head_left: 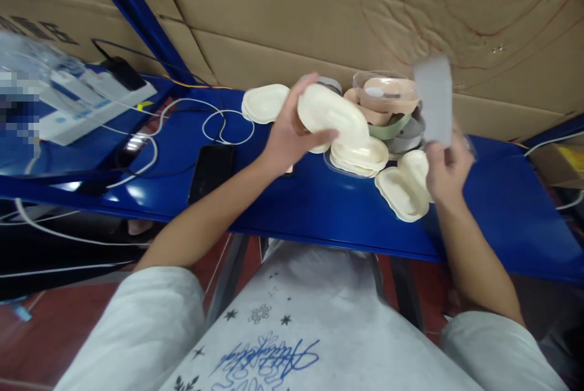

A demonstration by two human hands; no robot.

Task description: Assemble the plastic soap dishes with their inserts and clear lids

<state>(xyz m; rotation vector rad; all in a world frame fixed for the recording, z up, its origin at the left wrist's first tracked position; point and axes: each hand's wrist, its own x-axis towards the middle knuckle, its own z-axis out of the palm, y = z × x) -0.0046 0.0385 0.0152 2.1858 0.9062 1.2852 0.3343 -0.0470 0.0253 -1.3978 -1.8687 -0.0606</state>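
Observation:
My left hand (pixel 292 132) grips a cream oval tray (pixel 335 116), thumb along its lower edge, above the middle of the blue shelf. On the right, my right hand (pixel 449 166) holds up a grey flat-looking piece (pixel 434 99), blurred by motion. Between the hands lies a stack of cream trays (pixel 358 157). Behind it are a peach container with a clear lid (pixel 387 92), a green one (pixel 392 128) and grey ones (pixel 406 135). More cream trays (pixel 404 193) rest just left of my right hand, and another (pixel 265 103) lies behind my left hand.
The blue shelf (pixel 292 211) backs onto a cardboard sheet (pixel 283 20). A black phone (pixel 212 171) lies left of my left forearm. White cables (pixel 155 145) loop across the left side, near a white power strip (pixel 91 117). A blue upright (pixel 137 14) stands at the left.

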